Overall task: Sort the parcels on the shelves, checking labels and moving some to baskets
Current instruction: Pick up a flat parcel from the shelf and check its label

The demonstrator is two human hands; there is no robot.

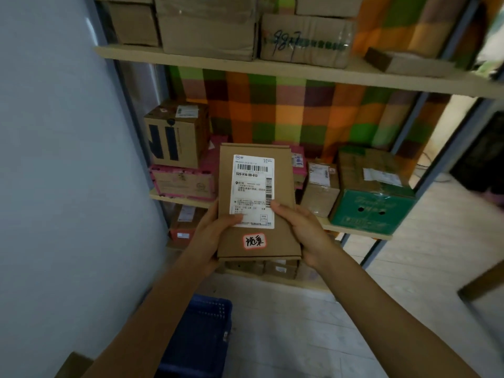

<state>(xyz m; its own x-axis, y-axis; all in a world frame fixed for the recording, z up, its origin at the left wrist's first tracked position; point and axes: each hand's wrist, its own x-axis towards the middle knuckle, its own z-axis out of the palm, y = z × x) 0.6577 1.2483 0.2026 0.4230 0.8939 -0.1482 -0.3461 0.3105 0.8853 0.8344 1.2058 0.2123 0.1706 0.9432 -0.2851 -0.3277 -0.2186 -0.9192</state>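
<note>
I read a flat, rectangular brown cardboard parcel (256,203), matte and crisp-edged, held upright in front of the pale wooden shelf (354,230). The left hand (216,236) and right hand (302,227) grip its lower half, fingers closed on the side edges and thumbs on the face. A white barcode label (253,190) covers the face, above a small red-bordered handwritten sticker (254,240). A blue perforated plastic basket (199,336) stands on the floor below; its contents are indiscernible.

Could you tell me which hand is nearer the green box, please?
Right. The right hand grips the parcel on the side facing the green box; the left hand grips the far side.
</note>
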